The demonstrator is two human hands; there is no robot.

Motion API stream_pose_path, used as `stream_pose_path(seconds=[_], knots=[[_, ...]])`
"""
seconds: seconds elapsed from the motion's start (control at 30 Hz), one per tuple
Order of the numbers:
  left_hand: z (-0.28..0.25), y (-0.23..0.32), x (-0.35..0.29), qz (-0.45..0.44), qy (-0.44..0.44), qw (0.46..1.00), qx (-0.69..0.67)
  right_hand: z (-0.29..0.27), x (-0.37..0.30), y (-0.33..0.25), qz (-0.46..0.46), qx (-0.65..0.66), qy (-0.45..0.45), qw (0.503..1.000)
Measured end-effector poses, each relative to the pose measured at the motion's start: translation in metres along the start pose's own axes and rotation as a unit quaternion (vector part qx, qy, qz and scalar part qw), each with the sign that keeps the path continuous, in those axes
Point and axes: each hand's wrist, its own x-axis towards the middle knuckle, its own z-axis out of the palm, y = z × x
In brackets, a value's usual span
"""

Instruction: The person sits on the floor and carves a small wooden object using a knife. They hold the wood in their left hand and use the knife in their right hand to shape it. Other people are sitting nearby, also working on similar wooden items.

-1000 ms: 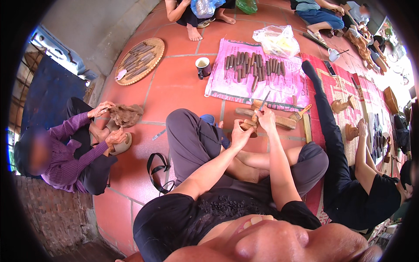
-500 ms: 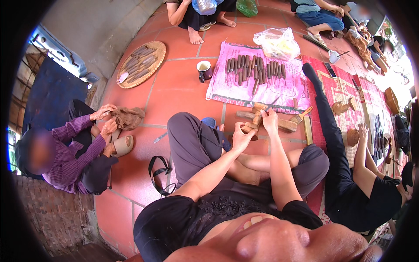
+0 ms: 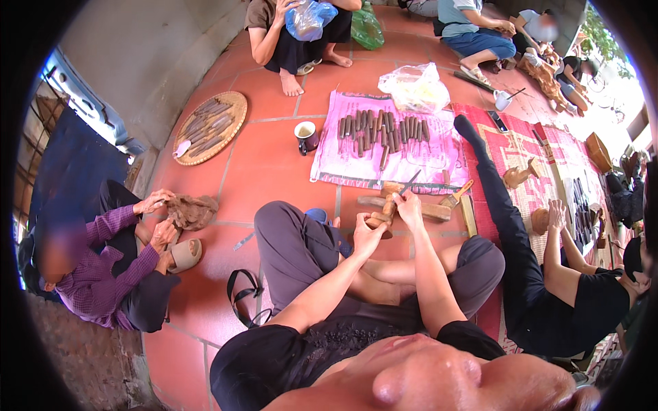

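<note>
I sit cross-legged on a red tiled floor. My left hand (image 3: 369,233) grips a small brown clay figure (image 3: 381,218) from below. My right hand (image 3: 410,205) holds a thin dark tool (image 3: 410,182) whose tip points up and away, against the figure's top. Both hands meet just above a flat wooden board (image 3: 433,211) lying on the floor in front of my knees.
A pink cloth (image 3: 353,163) with several dark sticks lies ahead, a mug (image 3: 306,137) at its left, a plastic bag (image 3: 416,88) behind. A round woven tray (image 3: 209,127) sits far left. A person in purple (image 3: 103,274) kneads clay; another in black (image 3: 582,301) sits right. A brush (image 3: 458,196) rests on the board.
My hands stay together on the figure and have shifted only slightly. The person at left keeps working the clay lump.
</note>
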Motion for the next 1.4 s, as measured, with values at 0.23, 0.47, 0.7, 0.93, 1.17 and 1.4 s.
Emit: stream_pose_path(seconds=[0.23, 0.47, 0.7, 0.93, 1.17, 1.4], knots=[[-0.001, -0.003, -0.001, 0.004, 0.003, 1.000, -0.021, 0.013, 0.000, 0.002, 0.016, -0.047, 0.000, 0.999], [-0.001, -0.006, 0.002, 0.015, 0.011, 1.000, -0.025, 0.012, 0.008, 0.029, 0.036, 0.138, -0.103, 0.984], [0.005, 0.007, -0.005, 0.020, -0.009, 0.999, -0.039, 0.006, 0.017, 0.041, 0.074, 0.101, -0.008, 0.992], [0.000, -0.012, 0.001, -0.002, 0.006, 1.000, -0.027, 0.006, -0.004, 0.003, -0.023, 0.003, -0.069, 0.997], [0.009, -0.008, 0.003, 0.012, 0.001, 1.000, -0.013, 0.006, 0.016, 0.036, 0.036, 0.135, -0.028, 0.990], [-0.007, -0.016, 0.004, 0.034, 0.037, 0.999, -0.010, 0.015, -0.002, -0.008, -0.060, -0.051, 0.005, 0.997]])
